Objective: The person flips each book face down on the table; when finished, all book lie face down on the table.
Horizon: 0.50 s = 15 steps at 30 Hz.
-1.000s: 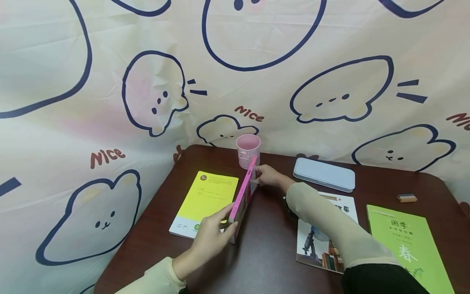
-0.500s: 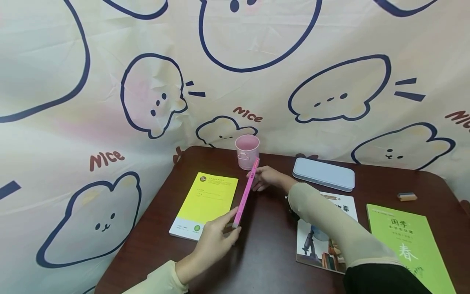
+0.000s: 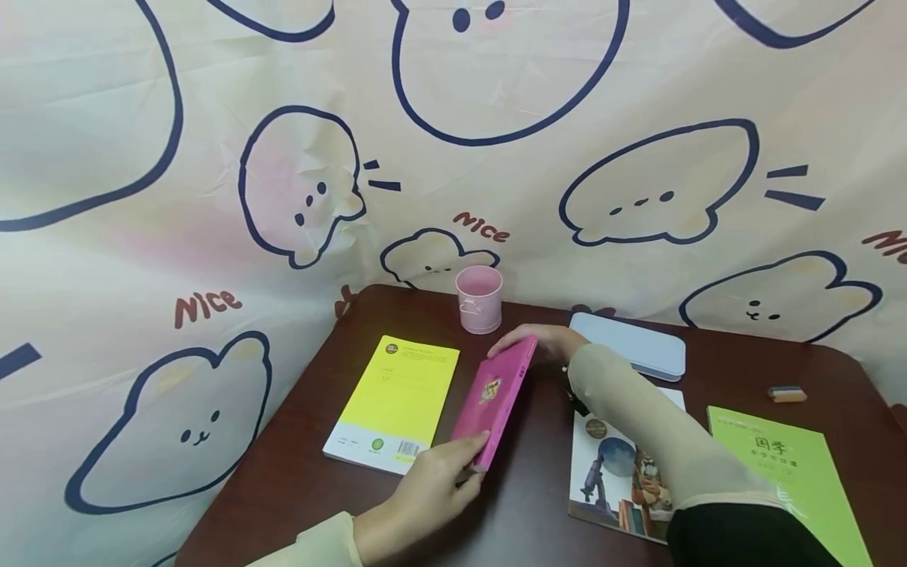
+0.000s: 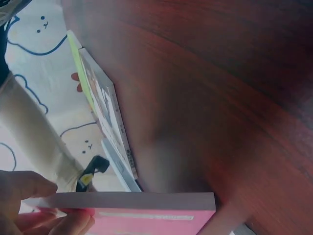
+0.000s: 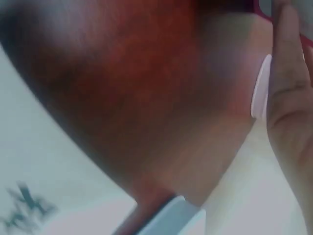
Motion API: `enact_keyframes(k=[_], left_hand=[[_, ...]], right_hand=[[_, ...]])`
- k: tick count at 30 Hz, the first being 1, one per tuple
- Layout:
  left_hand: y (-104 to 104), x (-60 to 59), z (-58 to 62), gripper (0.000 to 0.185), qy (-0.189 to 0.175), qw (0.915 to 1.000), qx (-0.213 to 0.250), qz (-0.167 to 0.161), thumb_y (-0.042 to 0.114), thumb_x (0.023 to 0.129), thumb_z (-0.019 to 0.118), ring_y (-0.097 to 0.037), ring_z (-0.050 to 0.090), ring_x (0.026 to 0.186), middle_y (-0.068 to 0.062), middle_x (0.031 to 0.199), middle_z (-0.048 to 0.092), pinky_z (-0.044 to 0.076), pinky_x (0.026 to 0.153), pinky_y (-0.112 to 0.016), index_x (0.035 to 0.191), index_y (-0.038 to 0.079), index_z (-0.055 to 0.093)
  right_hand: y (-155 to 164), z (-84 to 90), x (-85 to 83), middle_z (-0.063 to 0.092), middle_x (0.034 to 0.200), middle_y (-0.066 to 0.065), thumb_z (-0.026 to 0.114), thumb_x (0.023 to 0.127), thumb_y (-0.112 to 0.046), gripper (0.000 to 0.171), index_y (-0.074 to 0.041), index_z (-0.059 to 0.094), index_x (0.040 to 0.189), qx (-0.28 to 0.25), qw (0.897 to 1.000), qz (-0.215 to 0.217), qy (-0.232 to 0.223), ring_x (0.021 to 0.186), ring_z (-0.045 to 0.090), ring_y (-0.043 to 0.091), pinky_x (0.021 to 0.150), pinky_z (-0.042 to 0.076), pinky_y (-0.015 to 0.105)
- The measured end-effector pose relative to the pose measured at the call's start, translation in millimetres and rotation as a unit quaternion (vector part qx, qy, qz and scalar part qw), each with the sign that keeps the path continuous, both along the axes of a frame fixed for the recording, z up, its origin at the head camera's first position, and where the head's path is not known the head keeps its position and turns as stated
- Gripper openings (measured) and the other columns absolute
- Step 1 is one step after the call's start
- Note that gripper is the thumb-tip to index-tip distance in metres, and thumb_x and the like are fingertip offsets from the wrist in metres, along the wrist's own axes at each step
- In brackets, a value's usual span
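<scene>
A pink book [image 3: 489, 394] is held tilted over the table, spine edge up toward the right, its cover with a small cartoon picture facing left. My left hand [image 3: 428, 492] pinches its near end, thumb on the cover side. At the far end my right hand [image 3: 546, 341] grips the top edge, partly hidden behind the book. In the left wrist view the pink book [image 4: 146, 223] shows its grey page edge, with my left thumb and fingers around one end. A yellow book [image 3: 400, 394] lies flat just left of it.
A pink bucket-shaped cup [image 3: 480, 307] stands at the back. A light-blue pencil case [image 3: 638, 346], a white illustrated book [image 3: 602, 488] partly under the right forearm, a green book [image 3: 794, 465] and an eraser [image 3: 786, 394] are on the right. A printed cloth [image 3: 524, 197] hangs behind the table.
The pink book has turned from nearly edge-on to show its cover and moved slightly right and nearer. Both hands turned with it; the right hand now reaches over its far end.
</scene>
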<state>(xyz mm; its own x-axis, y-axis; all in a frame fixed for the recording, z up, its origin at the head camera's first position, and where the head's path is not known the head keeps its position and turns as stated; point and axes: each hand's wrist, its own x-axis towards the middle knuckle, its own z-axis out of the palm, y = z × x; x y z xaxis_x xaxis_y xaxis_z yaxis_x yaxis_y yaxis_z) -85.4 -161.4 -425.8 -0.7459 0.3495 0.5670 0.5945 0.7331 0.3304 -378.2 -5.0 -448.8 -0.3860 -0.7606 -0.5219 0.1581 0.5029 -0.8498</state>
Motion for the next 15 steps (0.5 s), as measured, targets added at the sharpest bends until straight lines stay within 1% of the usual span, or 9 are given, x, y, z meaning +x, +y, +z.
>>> enact_keyframes(k=[3, 5, 7, 9, 12, 15], left_hand=[[1, 3.1, -0.2, 0.046, -0.015, 0.9998, -0.015, -0.002, 0.005, 0.074, 0.073, -0.012, 0.066, 0.093, -0.01, 0.106, 0.069, 0.053, 0.078, -0.021, 0.118, 0.0, 0.063], [3, 2.8, 0.6, 0.045, -0.027, 0.9993, -0.026, -0.007, 0.006, 0.075, 0.072, -0.012, 0.066, 0.095, -0.009, 0.106, 0.069, 0.053, 0.08, -0.022, 0.119, 0.0, 0.063], [5, 1.3, 1.5, 0.045, -0.043, 0.9983, -0.038, -0.013, 0.007, 0.077, 0.071, -0.011, 0.065, 0.097, -0.008, 0.107, 0.069, 0.053, 0.081, -0.023, 0.12, 0.0, 0.062], [8, -0.7, 1.6, 0.044, -0.058, 0.9969, -0.05, -0.018, 0.008, 0.079, 0.071, -0.013, 0.065, 0.1, -0.008, 0.111, 0.068, 0.052, 0.083, -0.024, 0.121, 0.0, 0.061], [13, -3.4, 0.6, 0.044, -0.072, 0.9952, -0.063, -0.022, 0.008, 0.08, 0.07, -0.015, 0.064, 0.104, -0.009, 0.116, 0.066, 0.051, 0.086, -0.026, 0.122, -0.001, 0.061], [18, -5.2, -3.0, 0.044, -0.073, 0.9937, -0.083, -0.02, 0.01, 0.081, 0.071, -0.017, 0.063, 0.106, -0.009, 0.118, 0.065, 0.051, 0.088, -0.027, 0.122, -0.001, 0.061]], right_hand=[[-3, 1.4, -3.0, 0.061, 0.122, 0.009, 0.055, 0.087, -0.034, 0.051, -0.013, 0.055, 0.133, 0.036, 0.998, 0.046, 0.003, 0.097, 0.063, 0.025, 0.083, 0.053, 0.036], [-5, 3.0, -5.3, 0.061, 0.12, 0.01, 0.055, 0.088, -0.028, 0.05, -0.011, 0.053, 0.134, 0.056, 0.996, 0.063, 0.009, 0.091, 0.064, 0.023, 0.078, 0.054, 0.033], [-7, 5.8, -6.4, 0.062, 0.116, 0.011, 0.056, 0.088, -0.02, 0.047, -0.007, 0.054, 0.133, 0.075, 0.994, 0.076, 0.027, 0.086, 0.064, 0.022, 0.074, 0.054, 0.03], [-8, 9.0, -6.5, 0.064, 0.112, 0.01, 0.056, 0.088, -0.016, 0.043, -0.004, 0.056, 0.129, 0.091, 0.989, 0.095, 0.059, 0.084, 0.063, 0.019, 0.073, 0.053, 0.028], [-10, 13.7, -5.0, 0.066, 0.107, 0.01, 0.056, 0.087, -0.011, 0.038, -0.002, 0.06, 0.124, 0.101, 0.984, 0.113, 0.098, 0.087, 0.061, 0.019, 0.075, 0.05, 0.028], [-13, 16.8, -2.9, 0.066, 0.106, 0.01, 0.055, 0.087, -0.009, 0.036, -0.002, 0.061, 0.122, 0.1, 0.982, 0.12, 0.111, 0.091, 0.06, 0.021, 0.078, 0.05, 0.03]])
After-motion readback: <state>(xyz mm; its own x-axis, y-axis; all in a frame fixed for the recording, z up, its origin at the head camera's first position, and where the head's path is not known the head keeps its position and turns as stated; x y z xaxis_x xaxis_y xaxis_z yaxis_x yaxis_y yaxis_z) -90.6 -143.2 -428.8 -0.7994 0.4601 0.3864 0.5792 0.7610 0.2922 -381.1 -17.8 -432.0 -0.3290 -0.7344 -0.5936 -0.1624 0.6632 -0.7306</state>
